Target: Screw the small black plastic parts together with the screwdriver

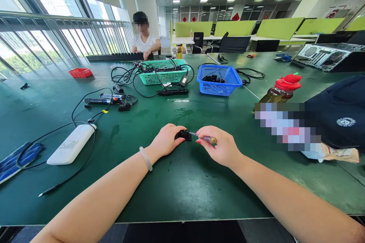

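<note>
Near the middle of the green table, my left hand [167, 139] pinches a small black plastic part [184, 134] between thumb and fingers, low on the tabletop. From the right, my right hand [221, 146] grips a screwdriver [207, 138] by its brownish, see-through handle. The thin metal shaft points left, and its tip meets or nearly meets the black part; contact is too small to tell. Fingers cover some of the part. Beyond both hands stands a blue basket [218, 88] with several black pieces [213, 79] inside.
A teal basket [164, 78] of cables stands further back, beside a red tray [80, 73]. Leftward lie a white power bank [72, 144] with a cable and blue gloves [21, 159]. A red-lidded bottle [281, 88] and dark cap [339, 110] are right. A person [145, 40] sits opposite.
</note>
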Available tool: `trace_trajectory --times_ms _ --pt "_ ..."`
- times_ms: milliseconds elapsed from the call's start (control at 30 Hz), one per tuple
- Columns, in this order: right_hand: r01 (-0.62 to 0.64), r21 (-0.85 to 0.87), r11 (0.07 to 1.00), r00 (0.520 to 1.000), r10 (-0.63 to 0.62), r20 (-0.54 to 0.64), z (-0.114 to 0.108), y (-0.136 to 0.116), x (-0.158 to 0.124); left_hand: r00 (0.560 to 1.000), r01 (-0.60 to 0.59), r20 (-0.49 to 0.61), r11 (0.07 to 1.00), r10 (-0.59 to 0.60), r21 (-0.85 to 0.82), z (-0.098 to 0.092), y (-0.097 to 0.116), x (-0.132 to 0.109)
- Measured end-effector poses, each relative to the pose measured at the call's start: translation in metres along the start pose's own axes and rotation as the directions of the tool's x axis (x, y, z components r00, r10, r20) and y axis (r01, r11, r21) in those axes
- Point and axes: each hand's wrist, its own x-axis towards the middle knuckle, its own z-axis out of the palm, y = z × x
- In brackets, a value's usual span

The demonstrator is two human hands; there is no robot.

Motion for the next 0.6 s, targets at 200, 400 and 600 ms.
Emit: trace_trajectory --times_ms 200,400,600 --pt "0.315 -0.113 0.942 0.939 -0.292 0.182 0.008 -0.003 -0.005 1.000 -0.008 -0.003 1.000 0.008 0.003 0.001 -0.001 0.000" --pt "0.446 -0.175 0.878 0.882 -0.396 0.257 0.013 -0.002 -0.007 1.000 0.002 0.000 1.000 -0.002 -0.003 0.003 -0.002 0.001" --pt "0.327 -0.046 0.944 0.935 -0.316 0.164 0.010 -0.003 -0.005 1.000 0.001 0.004 1.000 -0.001 -0.007 0.000 0.001 0.002"
